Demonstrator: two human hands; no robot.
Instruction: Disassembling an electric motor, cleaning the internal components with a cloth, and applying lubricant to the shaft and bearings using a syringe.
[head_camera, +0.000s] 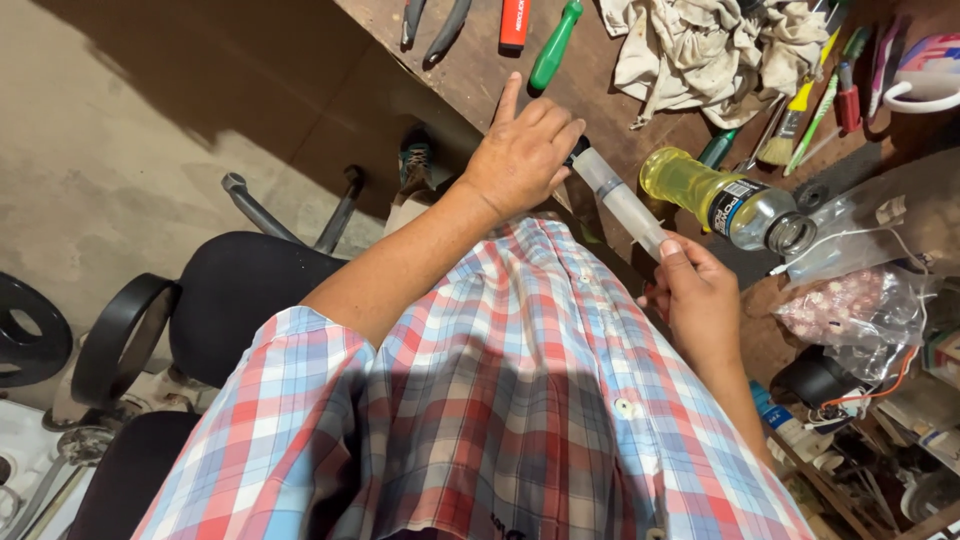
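Note:
My left hand grips one end of a clear plastic syringe-like tube, at its dark tip, with the index finger stretched out over the wooden workbench. My right hand pinches the tube's other end between thumb and fingers. The tube slants from upper left to lower right over the bench's front edge. A plastic bottle of yellow liquid lies on its side just beyond the tube, its open mouth pointing right.
A crumpled rag, a green-handled screwdriver, pliers, brushes and pens lie on the bench. Plastic bags and a mug sit at the right. A black office chair stands on the left.

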